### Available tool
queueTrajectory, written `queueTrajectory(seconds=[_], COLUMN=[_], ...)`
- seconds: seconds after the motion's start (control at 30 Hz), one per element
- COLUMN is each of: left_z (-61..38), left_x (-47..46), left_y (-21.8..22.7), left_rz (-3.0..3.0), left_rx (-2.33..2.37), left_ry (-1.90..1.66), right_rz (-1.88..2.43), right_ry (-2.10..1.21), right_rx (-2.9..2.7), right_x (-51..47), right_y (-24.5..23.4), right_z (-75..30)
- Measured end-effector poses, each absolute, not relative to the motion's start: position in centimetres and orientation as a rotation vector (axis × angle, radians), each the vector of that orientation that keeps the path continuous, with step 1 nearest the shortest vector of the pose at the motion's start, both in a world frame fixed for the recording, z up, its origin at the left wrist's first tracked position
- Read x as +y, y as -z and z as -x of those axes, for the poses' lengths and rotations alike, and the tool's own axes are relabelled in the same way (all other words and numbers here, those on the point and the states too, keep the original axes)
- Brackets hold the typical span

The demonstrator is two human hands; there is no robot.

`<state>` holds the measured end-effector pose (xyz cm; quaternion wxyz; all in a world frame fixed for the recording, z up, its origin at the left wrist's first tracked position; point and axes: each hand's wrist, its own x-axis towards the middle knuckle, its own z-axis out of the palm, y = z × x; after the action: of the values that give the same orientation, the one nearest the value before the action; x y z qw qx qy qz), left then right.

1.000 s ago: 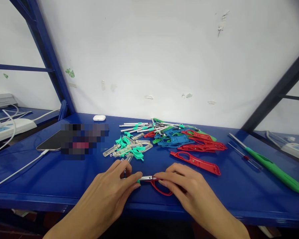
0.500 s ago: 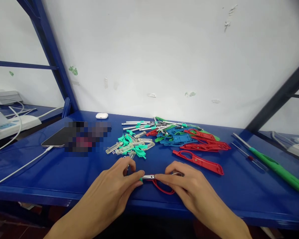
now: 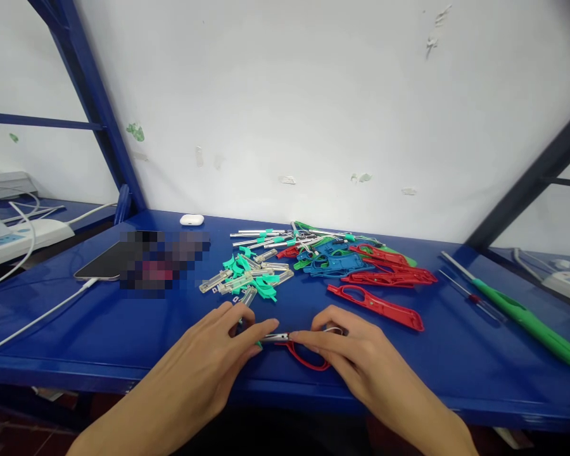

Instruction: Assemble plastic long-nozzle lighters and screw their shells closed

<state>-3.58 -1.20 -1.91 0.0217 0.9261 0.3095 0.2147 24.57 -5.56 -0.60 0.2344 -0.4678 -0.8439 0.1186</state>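
Observation:
Near the table's front edge, a silvery metal tube (image 3: 276, 337) lies level between my two hands, in line with a red lighter casing half (image 3: 308, 363) whose looped handle shows. My left hand (image 3: 228, 345) is closed around the tube's left part, thumb on top; a bit of teal plastic shows under the thumb. My right hand (image 3: 349, 345) pinches the red casing where the tube enters it, with a thin white wire (image 3: 333, 329) beside the fingers. Most of the casing is hidden by the right hand.
Clear lighter tanks with teal triggers (image 3: 244, 278) lie in a heap ahead. Behind are metal tubes with wires (image 3: 261, 240); blue casing halves (image 3: 335, 263) and red casing halves (image 3: 380, 307) lie right. A green lighter (image 3: 517, 316) and a screwdriver (image 3: 477, 301) lie far right, a phone (image 3: 104, 263) left.
My left hand has shifted slightly left along the tube, its thumb a little raised. My right hand keeps its hold on the red casing.

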Motion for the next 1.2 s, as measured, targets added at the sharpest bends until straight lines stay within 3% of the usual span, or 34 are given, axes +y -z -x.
queueTrajectory(seconds=[0.67, 1.2], left_z=[3.9, 3.6], left_x=[-1.2, -1.1], left_y=[1.5, 1.1], left_rz=[-2.857, -2.921], left_rx=[0.892, 0.858], left_ry=[-0.536, -0.626], right_rz=[1.329, 1.14], right_ry=[-0.432, -0.263], right_rx=[-2.087, -1.891], right_x=[-5.8, -7.0], right_y=[0.3, 1.5], right_z=[-24.7, -27.0])
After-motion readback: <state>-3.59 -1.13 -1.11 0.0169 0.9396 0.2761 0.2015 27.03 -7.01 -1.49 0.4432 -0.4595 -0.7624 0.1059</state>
